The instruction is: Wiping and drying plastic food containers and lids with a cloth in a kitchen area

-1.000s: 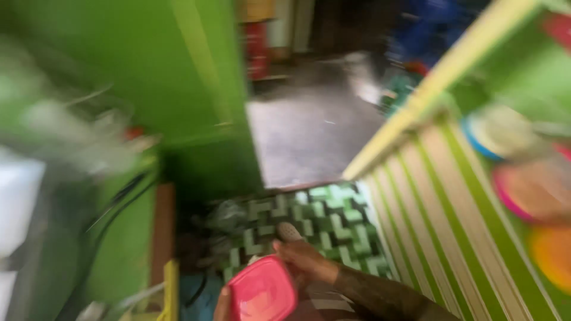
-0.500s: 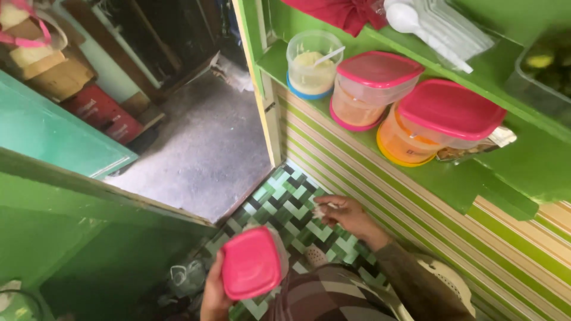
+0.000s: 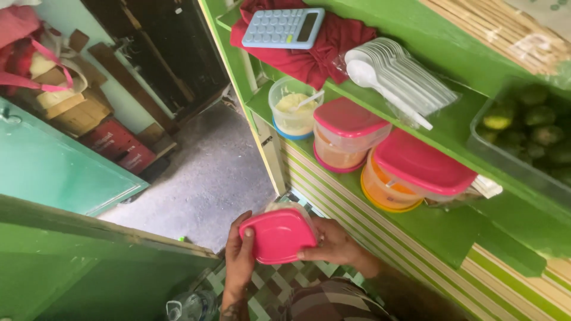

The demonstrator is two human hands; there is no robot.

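Head view, looking down. I see both hands closed on one small container with a pink lid (image 3: 278,235), held low in the frame above the green-and-white checked floor (image 3: 267,294). My left hand (image 3: 239,261) wraps its left edge, thumb on the lid; my right hand (image 3: 334,244) grips its right side, fingers pressed to the rim. Each grip is narrow, holding the container. To the right, a green shelf (image 3: 440,229) carries an open tub of pale paste (image 3: 294,110), a pink-lidded tub (image 3: 348,135) and a larger pink-lidded orange tub (image 3: 410,172), standing side by side. On the higher shelf lie white plastic spoons (image 3: 398,77) and a pale blue calculator (image 3: 283,27) resting on red cloth (image 3: 321,59).
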